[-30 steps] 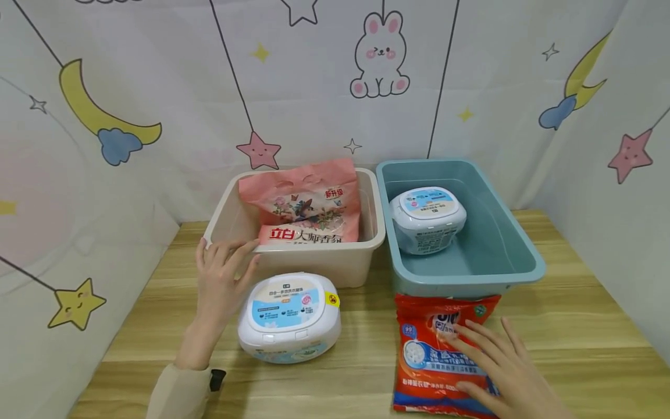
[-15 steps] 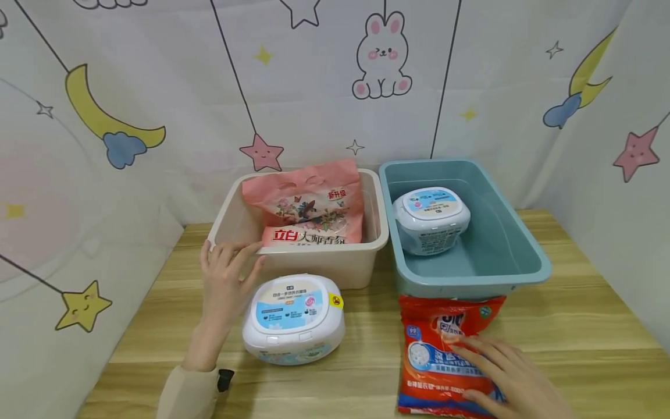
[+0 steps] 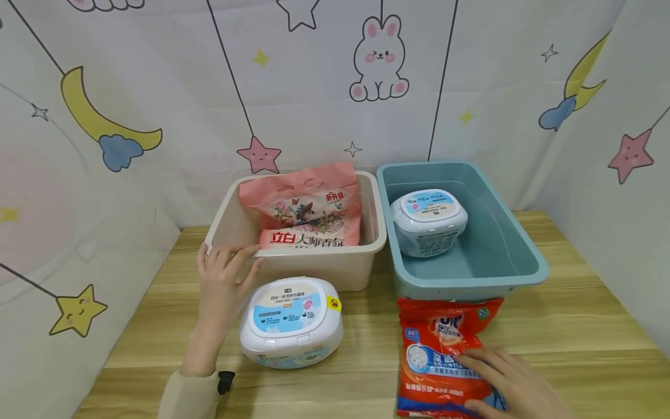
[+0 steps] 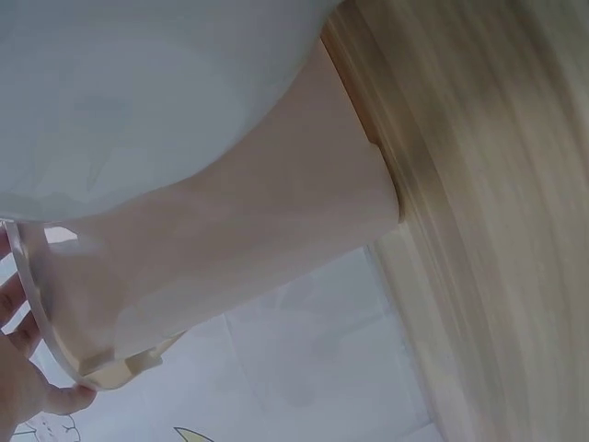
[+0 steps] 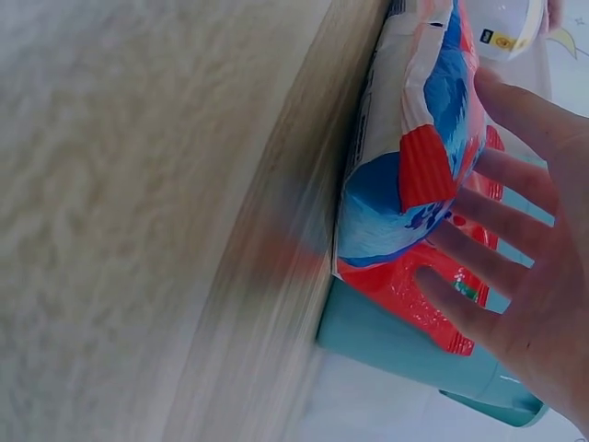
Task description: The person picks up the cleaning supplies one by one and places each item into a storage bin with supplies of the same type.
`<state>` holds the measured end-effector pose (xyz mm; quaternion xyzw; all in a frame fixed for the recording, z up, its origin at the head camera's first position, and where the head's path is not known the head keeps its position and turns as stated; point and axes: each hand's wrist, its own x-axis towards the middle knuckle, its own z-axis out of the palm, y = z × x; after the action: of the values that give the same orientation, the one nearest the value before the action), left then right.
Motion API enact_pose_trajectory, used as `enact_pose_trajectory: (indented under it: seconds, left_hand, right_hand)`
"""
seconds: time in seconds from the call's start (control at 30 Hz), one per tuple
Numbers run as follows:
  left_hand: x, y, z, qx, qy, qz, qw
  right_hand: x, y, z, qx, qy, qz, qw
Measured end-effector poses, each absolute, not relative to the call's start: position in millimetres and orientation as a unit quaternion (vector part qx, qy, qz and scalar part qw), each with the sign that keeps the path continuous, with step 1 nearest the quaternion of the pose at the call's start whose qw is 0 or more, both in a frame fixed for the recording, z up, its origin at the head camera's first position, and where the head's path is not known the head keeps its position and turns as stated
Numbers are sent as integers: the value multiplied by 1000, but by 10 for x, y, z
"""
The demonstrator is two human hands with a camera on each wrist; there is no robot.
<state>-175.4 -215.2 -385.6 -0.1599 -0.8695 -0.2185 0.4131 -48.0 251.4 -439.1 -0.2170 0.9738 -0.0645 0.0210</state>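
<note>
Red packet (image 3: pixel 437 372) — right hand (image 3: pixel 515 381) touching it; cream bin (image 3: pixel 319 270) — left hand (image 3: pixel 222 288) touching.

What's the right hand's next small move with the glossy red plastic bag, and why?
Probably curl the right hand around the right side of the red plastic bag: its extended fingers lie over that side without gripping it, while the left hand holds the rim of the cream plastic bin.

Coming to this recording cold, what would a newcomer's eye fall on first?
Most likely the bright red packet before the blue bin, the right hand spread over its right side. Next come the pink bag in the cream bin, whose rim the left hand touches, and the white tub in front of that bin.
</note>
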Motion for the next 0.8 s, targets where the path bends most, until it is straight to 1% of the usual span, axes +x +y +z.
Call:
enact_pose_trajectory:
  seconds: [0.17, 0.53, 0.63, 0.8]
  left_hand:
    - [-1748, -2146, -3868, -158, -869, -224, 411]
    - [-1770, -2184, -3863, -169, -867, -219, 415]
    - [-1767, -2181, -3864, -170, -867, -216, 416]
    - [-1763, -2149, -3863, -166, -866, -224, 415]
  right_hand:
    - [-471, 2526, -4405, -214, 973, -70, 41]
    - [-509, 2470, -4400, -183, 964, -134, 136]
    - [-499, 2457, -4409, -169, 964, -145, 145]
    - [-483, 2451, -4408, -151, 967, -144, 145]
